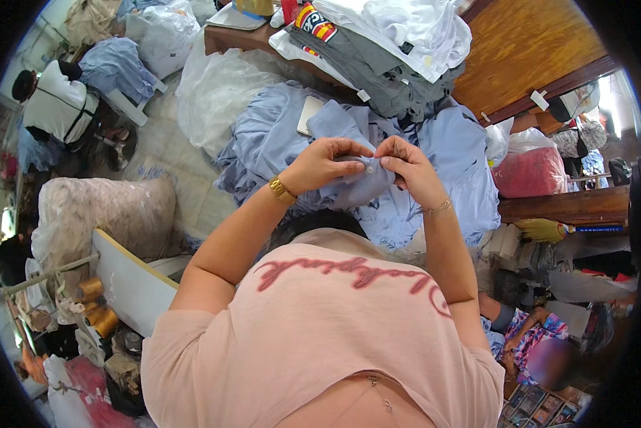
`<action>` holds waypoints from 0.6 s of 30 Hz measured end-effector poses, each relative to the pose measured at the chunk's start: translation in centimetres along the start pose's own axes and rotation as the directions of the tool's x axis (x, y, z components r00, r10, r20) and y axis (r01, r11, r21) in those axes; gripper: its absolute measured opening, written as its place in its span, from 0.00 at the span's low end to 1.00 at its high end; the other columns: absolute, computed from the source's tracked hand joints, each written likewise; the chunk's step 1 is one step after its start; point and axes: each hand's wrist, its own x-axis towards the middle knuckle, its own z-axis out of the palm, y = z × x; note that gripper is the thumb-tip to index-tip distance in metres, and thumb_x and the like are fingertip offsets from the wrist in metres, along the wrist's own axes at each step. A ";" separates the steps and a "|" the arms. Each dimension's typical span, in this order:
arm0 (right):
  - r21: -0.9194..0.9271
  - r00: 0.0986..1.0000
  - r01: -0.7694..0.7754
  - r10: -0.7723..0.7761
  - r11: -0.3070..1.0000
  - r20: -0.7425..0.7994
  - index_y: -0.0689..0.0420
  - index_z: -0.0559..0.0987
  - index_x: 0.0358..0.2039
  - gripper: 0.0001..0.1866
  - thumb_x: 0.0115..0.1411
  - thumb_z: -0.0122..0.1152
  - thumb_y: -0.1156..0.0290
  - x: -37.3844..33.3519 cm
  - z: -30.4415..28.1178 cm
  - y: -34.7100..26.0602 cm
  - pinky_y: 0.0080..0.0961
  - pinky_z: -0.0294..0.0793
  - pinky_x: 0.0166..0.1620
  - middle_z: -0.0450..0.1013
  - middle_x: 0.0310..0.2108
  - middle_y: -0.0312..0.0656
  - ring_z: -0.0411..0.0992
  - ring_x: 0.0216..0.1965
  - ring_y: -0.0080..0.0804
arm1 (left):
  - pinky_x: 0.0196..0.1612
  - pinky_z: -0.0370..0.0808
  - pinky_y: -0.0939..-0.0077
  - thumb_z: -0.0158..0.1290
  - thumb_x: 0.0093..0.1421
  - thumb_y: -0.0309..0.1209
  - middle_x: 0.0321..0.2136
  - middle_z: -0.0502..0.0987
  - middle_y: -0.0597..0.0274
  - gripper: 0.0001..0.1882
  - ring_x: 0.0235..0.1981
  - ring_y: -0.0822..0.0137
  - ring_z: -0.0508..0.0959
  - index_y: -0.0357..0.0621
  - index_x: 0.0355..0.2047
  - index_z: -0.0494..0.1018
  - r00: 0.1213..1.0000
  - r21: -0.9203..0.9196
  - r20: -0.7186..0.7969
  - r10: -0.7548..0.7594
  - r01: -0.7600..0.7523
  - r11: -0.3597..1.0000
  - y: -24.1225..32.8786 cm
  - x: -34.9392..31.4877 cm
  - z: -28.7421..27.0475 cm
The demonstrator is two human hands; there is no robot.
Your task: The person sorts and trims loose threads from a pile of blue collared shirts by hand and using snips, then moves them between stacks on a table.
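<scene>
A light blue shirt (369,191) lies over my lap, a small pale button showing on the edge between my hands. My left hand (326,162), with a gold watch at the wrist, pinches that edge between thumb and fingers. From the other side my right hand (408,164), a thin bracelet on its wrist, pinches the cloth beside the button. Whether anything small is between the fingertips is too fine to see. Just beyond, a heap of light blue garments (260,128) bears a flat white rectangular object (310,115). More blue cloth (459,167) spreads to the right.
Grey trousers (377,64) and white garments (427,32) are stacked on a table ahead. Clear plastic bags (210,93) and a wrapped bundle (106,214) stand left, near thread cones (99,317). Other people sit at far left (60,103) and lower right (538,335).
</scene>
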 end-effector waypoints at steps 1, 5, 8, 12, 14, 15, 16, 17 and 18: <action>-0.060 1.000 0.017 -0.017 0.998 -0.004 0.57 0.71 0.31 0.03 0.55 0.50 0.75 0.2 -0.1 -0.5 0.11 0.56 0.21 0.64 0.23 0.27 0.57 0.20 0.11 | 0.41 0.67 0.87 0.54 0.54 0.26 0.36 0.73 0.66 0.17 0.36 0.80 0.71 0.36 0.44 0.69 0.998 -0.041 -0.009 -0.059 0.058 0.997 0.1 -0.1 0.1; -0.182 0.990 0.134 -0.140 0.974 -0.021 0.57 0.71 0.31 0.03 0.55 0.50 0.75 0.9 0.1 -0.3 0.12 0.59 0.27 0.65 0.25 0.27 0.59 0.25 0.12 | 0.39 0.68 0.88 0.54 0.53 0.25 0.34 0.74 0.67 0.15 0.35 0.80 0.71 0.35 0.42 0.70 0.994 -0.219 -0.036 -0.106 0.095 0.971 -0.5 -0.3 0.6; -0.156 0.987 0.131 -0.143 0.979 -0.067 0.54 0.71 0.32 0.04 0.56 0.50 0.73 1.2 0.7 0.5 0.08 0.51 0.22 0.61 0.23 0.23 0.54 0.21 0.09 | 0.39 0.69 0.87 0.54 0.53 0.25 0.34 0.74 0.65 0.15 0.34 0.79 0.73 0.35 0.41 0.70 0.989 -0.370 -0.108 -0.099 0.052 0.927 -1.1 -0.3 0.7; -0.173 0.954 0.210 -0.241 0.962 -0.179 0.56 0.73 0.32 0.06 0.52 0.55 0.76 1.6 1.0 2.1 0.12 0.59 0.25 0.66 0.27 0.29 0.60 0.24 0.12 | 0.37 0.69 0.88 0.55 0.52 0.23 0.32 0.75 0.64 0.15 0.33 0.79 0.72 0.35 0.41 0.69 0.979 -0.452 -0.175 -0.102 0.012 0.892 -1.2 -0.3 1.0; -0.385 0.877 0.283 -0.400 0.878 -0.267 0.57 0.74 0.31 0.06 0.50 0.57 0.77 1.4 1.3 2.5 0.11 0.59 0.25 0.67 0.28 0.30 0.60 0.23 0.13 | 0.38 0.70 0.87 0.55 0.52 0.22 0.33 0.75 0.63 0.16 0.34 0.78 0.73 0.36 0.42 0.69 0.974 -0.448 -0.219 -0.052 -0.053 0.893 -1.3 -0.3 1.1; -0.443 0.851 0.311 -0.454 0.841 -0.264 0.57 0.75 0.31 0.06 0.49 0.58 0.76 1.2 1.4 2.4 0.12 0.59 0.25 0.67 0.28 0.31 0.61 0.23 0.15 | 0.37 0.70 0.87 0.55 0.51 0.22 0.32 0.75 0.63 0.16 0.33 0.78 0.73 0.36 0.42 0.68 0.971 -0.450 -0.236 -0.044 -0.069 0.890 -1.3 -0.3 1.1; -0.500 0.823 0.335 -0.507 0.798 -0.258 0.57 0.75 0.30 0.06 0.49 0.60 0.76 0.9 1.5 2.3 0.13 0.60 0.25 0.67 0.28 0.33 0.62 0.22 0.16 | 0.36 0.70 0.87 0.55 0.51 0.21 0.32 0.75 0.62 0.16 0.32 0.78 0.74 0.36 0.42 0.68 0.967 -0.453 -0.253 -0.037 -0.085 0.888 -1.3 -0.3 1.2; -0.555 0.792 0.356 -0.558 0.752 -0.248 0.58 0.75 0.29 0.07 0.48 0.61 0.76 0.6 1.6 2.1 0.13 0.60 0.24 0.68 0.29 0.34 0.62 0.21 0.17 | 0.36 0.70 0.87 0.55 0.51 0.21 0.32 0.75 0.62 0.17 0.32 0.77 0.74 0.37 0.42 0.68 0.962 -0.455 -0.270 -0.030 -0.100 0.885 -1.2 -0.3 1.2; -0.573 0.802 0.347 -0.551 0.743 -0.229 0.58 0.76 0.29 0.06 0.48 0.61 0.75 0.2 2.0 1.7 0.14 0.61 0.24 0.68 0.29 0.35 0.63 0.21 0.19 | 0.35 0.70 0.87 0.56 0.51 0.22 0.32 0.75 0.62 0.17 0.31 0.78 0.74 0.37 0.41 0.67 0.960 -0.433 -0.279 -0.027 -0.101 0.896 -1.2 -0.3 1.2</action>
